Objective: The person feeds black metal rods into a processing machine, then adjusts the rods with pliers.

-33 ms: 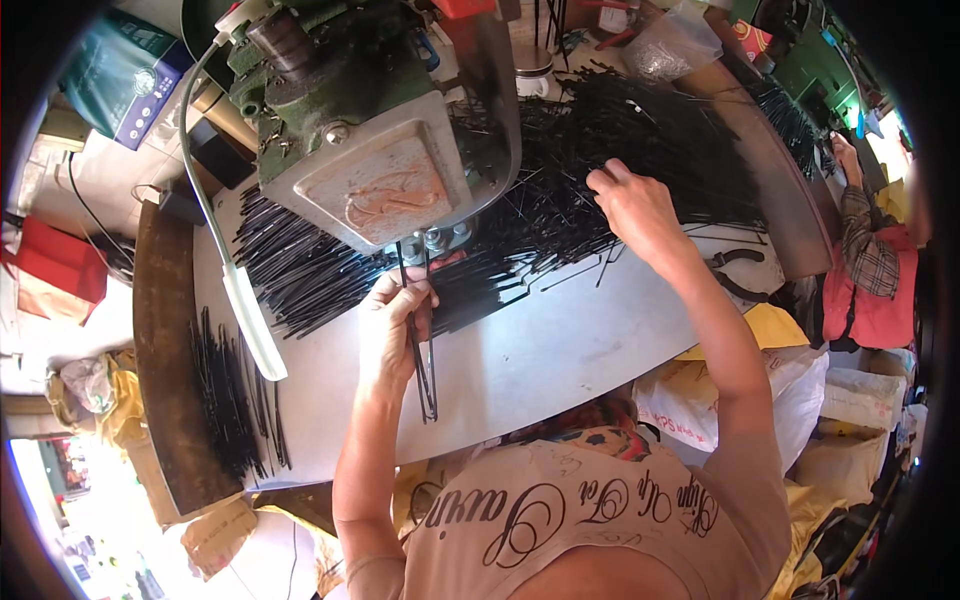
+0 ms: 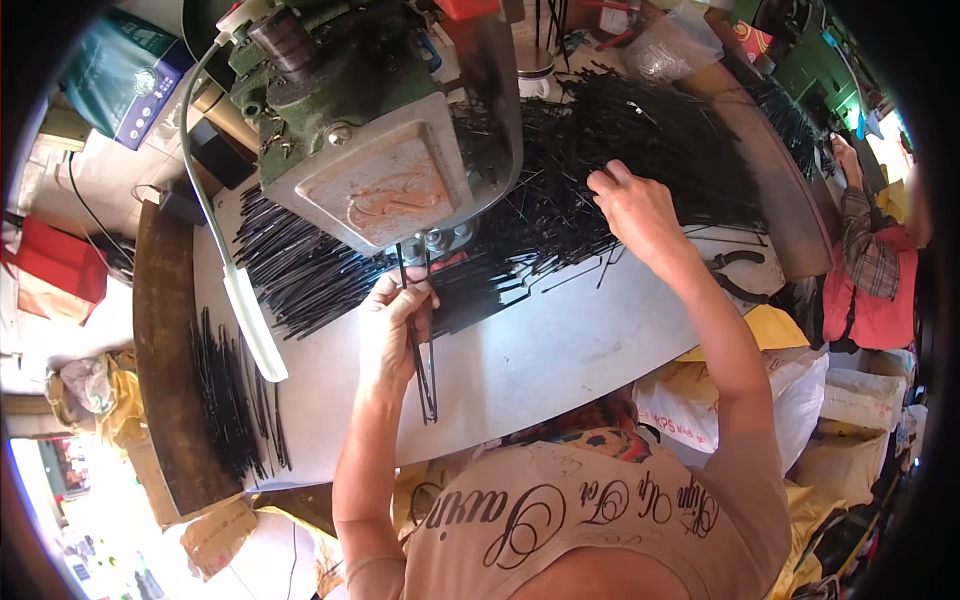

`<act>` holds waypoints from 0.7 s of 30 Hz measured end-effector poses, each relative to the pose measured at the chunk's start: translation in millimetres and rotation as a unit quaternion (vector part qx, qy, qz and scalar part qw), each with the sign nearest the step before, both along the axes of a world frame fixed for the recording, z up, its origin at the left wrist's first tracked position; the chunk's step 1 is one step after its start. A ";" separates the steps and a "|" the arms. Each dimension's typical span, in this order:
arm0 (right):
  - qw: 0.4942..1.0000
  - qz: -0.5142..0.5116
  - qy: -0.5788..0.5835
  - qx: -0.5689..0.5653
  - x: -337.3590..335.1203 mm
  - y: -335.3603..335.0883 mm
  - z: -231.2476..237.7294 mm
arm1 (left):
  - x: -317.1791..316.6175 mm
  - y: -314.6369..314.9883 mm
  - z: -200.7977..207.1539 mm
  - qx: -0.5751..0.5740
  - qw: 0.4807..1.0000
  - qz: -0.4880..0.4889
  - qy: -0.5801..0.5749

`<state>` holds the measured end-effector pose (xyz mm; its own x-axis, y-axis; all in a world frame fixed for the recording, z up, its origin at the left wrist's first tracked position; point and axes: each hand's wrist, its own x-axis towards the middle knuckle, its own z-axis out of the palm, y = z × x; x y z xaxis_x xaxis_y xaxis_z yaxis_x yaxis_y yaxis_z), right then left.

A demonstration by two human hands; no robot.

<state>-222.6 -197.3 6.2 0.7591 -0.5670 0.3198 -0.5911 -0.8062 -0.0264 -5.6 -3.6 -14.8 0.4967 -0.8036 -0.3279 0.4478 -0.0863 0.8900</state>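
Remaining where they were in the earlier frame, both hands are set around the machine (image 2: 350, 130). Slender black rods (image 2: 419, 372) are pinched in the left hand (image 2: 398, 305), just below the machine's head, their near ends hanging over the tabletop (image 2: 540, 360). Right of the machine, the right hand (image 2: 638, 208) is held curled at the rod heap (image 2: 680, 150); whether any is gripped cannot be told.

The left forearm (image 2: 366, 430) is extended forward and the left grip (image 2: 402, 306) is closed, thumb (image 2: 408, 299) laid toward the curled fingers (image 2: 424, 318). The right arm (image 2: 712, 305) is flexed at the elbow (image 2: 745, 385); the right grip (image 2: 637, 207) is angled inward, back upward, fingers bent.
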 end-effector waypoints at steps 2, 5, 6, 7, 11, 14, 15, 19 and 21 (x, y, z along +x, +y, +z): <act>1.000 0.004 -0.006 -0.017 3.0 1.5 0.9 | -0.2 -1.8 1.0 0.000 1.000 0.005 0.006; 0.966 0.173 -0.135 -0.137 23.7 23.7 12.1 | 0.7 -2.4 -0.7 -0.011 1.000 0.006 0.013; 0.945 0.221 -0.151 -0.185 35.1 29.8 13.6 | 0.9 -0.5 -1.0 -0.008 1.000 0.009 0.012; 0.945 0.230 -0.149 -0.178 44.1 40.0 14.6 | 0.7 -0.8 -1.7 -0.014 1.000 0.015 0.009; 0.969 0.196 -0.091 0.116 70.3 60.3 2.9 | -2.3 0.4 1.0 -0.028 0.999 0.022 0.024; 0.855 0.144 -0.224 0.444 91.4 52.7 -22.3 | -4.8 0.6 3.6 -0.021 0.999 0.018 0.025; 0.808 0.153 -0.249 0.512 96.3 53.0 -21.3 | -4.0 2.1 3.0 -0.020 0.999 0.020 0.024; 0.686 0.124 -0.282 0.660 102.7 55.2 -16.5 | -2.3 2.6 2.3 -0.011 0.999 0.022 0.033; 0.667 0.111 -0.293 0.676 101.1 55.1 -14.9 | -2.3 1.5 3.0 -0.006 0.999 0.024 0.036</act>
<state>-121.5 -142.2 -8.7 0.8417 -0.5323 -0.0904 -0.0293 0.1221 -0.9921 -7.9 -2.1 -11.8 0.5096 -0.7839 -0.3548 0.5145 -0.0530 0.8559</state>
